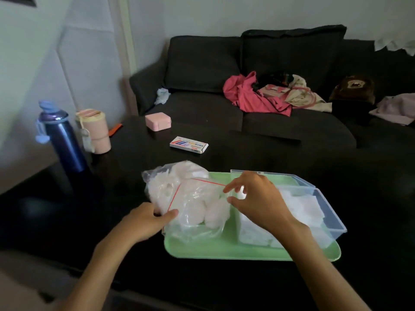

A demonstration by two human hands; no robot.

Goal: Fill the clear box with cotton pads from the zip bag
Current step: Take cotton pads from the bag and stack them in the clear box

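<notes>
— So where's the zip bag [190,198]?

— Lying on the left part of the green tray [224,249], between both hands. The left hand [148,221] pinches its near-left corner by the red zip line; the right hand [253,198] pinches the mouth's right end with curled fingers.

— And the clear box [323,212]?

— Just right of the bag, on the same tray, under the right wrist, lid open, white cotton pads [303,207] inside.

— Anything around?

— A blue bottle [64,142] and pink container [95,131] far left, a flat packet [188,145] beyond the tray, a dark sofa [247,86] behind.

Place: a home living room
Signs: dark sofa [258,86] strewn with clothes [253,95]; low dark table [247,151]
</notes>
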